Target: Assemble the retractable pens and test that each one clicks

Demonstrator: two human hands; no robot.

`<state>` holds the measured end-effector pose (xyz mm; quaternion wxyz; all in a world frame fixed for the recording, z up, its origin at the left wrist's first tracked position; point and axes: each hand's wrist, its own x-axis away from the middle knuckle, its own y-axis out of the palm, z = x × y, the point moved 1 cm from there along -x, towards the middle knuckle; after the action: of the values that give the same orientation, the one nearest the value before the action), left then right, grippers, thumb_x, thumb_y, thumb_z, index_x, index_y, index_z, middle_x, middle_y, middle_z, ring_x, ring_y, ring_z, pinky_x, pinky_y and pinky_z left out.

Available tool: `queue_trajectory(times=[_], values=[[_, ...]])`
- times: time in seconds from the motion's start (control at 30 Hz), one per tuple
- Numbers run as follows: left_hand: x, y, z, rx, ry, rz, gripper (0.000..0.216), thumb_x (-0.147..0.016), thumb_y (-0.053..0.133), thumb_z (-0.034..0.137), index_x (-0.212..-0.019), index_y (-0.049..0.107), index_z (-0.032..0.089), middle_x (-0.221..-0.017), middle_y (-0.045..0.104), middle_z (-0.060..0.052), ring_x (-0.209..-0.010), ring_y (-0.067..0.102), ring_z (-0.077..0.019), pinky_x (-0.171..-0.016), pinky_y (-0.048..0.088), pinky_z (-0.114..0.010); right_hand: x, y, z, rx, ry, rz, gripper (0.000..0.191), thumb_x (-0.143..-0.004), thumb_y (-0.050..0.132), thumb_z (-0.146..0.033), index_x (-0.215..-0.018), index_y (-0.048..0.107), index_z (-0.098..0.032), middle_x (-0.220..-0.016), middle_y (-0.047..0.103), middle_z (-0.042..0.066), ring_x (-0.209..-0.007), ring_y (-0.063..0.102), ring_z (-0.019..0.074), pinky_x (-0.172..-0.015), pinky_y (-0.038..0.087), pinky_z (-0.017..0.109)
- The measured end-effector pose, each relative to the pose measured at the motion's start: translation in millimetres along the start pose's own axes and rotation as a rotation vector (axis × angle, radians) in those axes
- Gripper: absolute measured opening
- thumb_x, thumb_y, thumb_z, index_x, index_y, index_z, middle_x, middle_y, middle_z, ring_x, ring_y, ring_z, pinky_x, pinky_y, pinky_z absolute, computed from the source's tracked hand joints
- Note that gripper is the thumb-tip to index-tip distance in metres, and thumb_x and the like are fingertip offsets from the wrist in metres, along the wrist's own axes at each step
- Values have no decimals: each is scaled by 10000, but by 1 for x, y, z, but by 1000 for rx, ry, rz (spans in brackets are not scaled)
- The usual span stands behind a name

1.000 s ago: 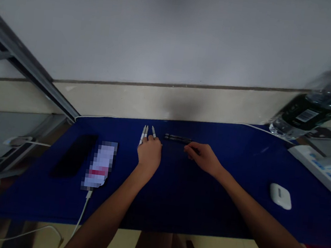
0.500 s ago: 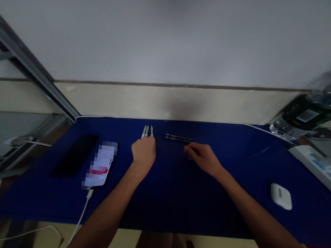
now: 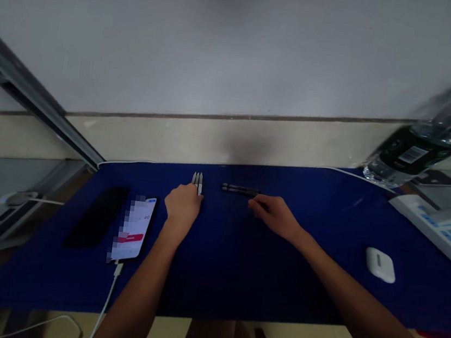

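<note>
Three pale pens [image 3: 199, 188] stand side by side, their tips pointing at the wall. My left hand [image 3: 183, 206] is closed around their near part, the thumb along the right side; it covers their lower ends. To the right, dark slim pens [image 3: 238, 189] lie crosswise on the blue desk mat [image 3: 213, 266]. My right hand [image 3: 274, 213] rests beside their right end with fingers curled in, and nothing shows between the fingertips. Whether it touches the dark pens I cannot tell.
A lit phone [image 3: 134, 229] with a white charging cable [image 3: 108, 297] lies left, beside a dark flat object [image 3: 97, 216]. On the right are a white earbud case [image 3: 380, 265], a plastic bottle [image 3: 406, 153] and a white device with blue keys [image 3: 444, 229]. A wall [image 3: 229, 136] backs the desk.
My left hand has shifted slightly left and toward me, and the right-hand pale pen now sits against the other two. My right hand has hardly moved. The view has shifted slightly.
</note>
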<state>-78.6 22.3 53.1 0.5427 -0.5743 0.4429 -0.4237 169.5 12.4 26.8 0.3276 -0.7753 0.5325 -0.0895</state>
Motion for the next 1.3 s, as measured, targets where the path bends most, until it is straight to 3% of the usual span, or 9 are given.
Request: queue_trajectory(times=[1.0, 1.17, 1.3], values=[[-4, -7, -13, 53, -19, -97, 340, -791, 639, 490, -965, 704, 205, -981, 714, -128, -959, 671, -309, -760, 514, -358, 2, 1, -2, 23, 12, -31, 338, -963, 457, -396, -768, 630, -180, -621, 604, -10, -525, 512, 102, -526, 354, 232], [-5, -9, -18, 72, -57, -38, 433, -853, 508, 569, -1015, 674, 204, -998, 703, -148, -957, 664, -328, -748, 509, -386, 1, 1, -2, 37, 14, -35, 349, -965, 445, -407, -774, 632, -182, -627, 611, -5, -531, 526, 109, -528, 357, 237], [-8, -8, -22, 90, -77, -25, 416, -843, 528, 568, -1015, 651, 210, -991, 700, -133, -950, 663, -323, -741, 507, -384, 2, 1, -3, 39, 11, -34, 355, -966, 440, -409, -770, 630, -181, -629, 610, -4, -531, 524, 109, -525, 353, 239]])
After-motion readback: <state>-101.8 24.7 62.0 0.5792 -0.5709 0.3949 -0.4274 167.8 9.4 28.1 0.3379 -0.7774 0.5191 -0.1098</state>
